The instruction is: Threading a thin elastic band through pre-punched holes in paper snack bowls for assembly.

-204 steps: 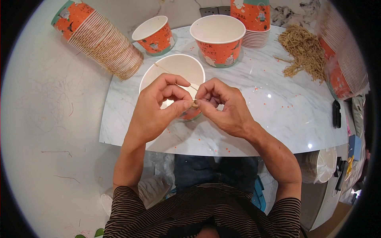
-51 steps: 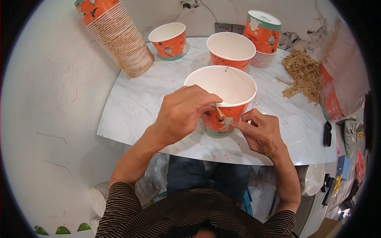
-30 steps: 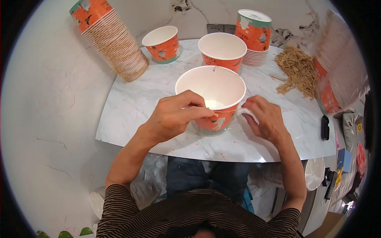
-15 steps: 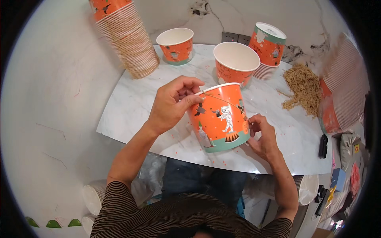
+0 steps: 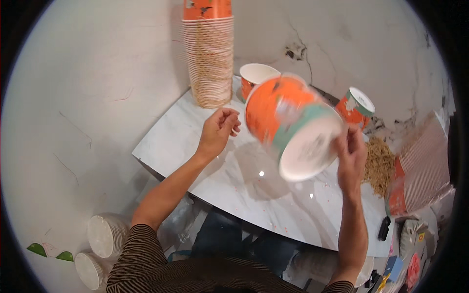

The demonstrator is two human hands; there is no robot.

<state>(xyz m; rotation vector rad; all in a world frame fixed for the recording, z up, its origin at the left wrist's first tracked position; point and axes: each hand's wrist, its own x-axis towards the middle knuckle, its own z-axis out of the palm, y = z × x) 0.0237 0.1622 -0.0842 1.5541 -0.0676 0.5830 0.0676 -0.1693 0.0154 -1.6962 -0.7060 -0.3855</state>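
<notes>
An orange paper bucket [image 5: 266,115] with a green band is tipped in the air over the table, its white base [image 5: 310,149] toward me. Motion smears its print. My right hand [image 5: 351,151] grips it at the base edge, some fingers hidden behind it. To the bucket's left, my left hand [image 5: 221,131] hovers apart from it, fingers loosely curled and slightly parted, with nothing visible in them. Behind the raised bucket stands another orange bucket [image 5: 258,73], its white inside showing. A tall stack of nested buckets [image 5: 212,63] with tan strings down its side rises beyond my left hand.
An upturned orange bucket [image 5: 354,107] stands at the back right, near a heap of tan string [image 5: 378,168]. Wrapped bucket stacks [image 5: 420,166] and a black tool [image 5: 384,228] lie at the right. White tubs [image 5: 105,237] sit low left. The marble-patterned table [image 5: 181,132] meets the wall.
My left hand has let go of the bucket's rim. The right hand has lifted the bucket and tipped its base toward me. The view has shifted, moving the scene rightward and down.
</notes>
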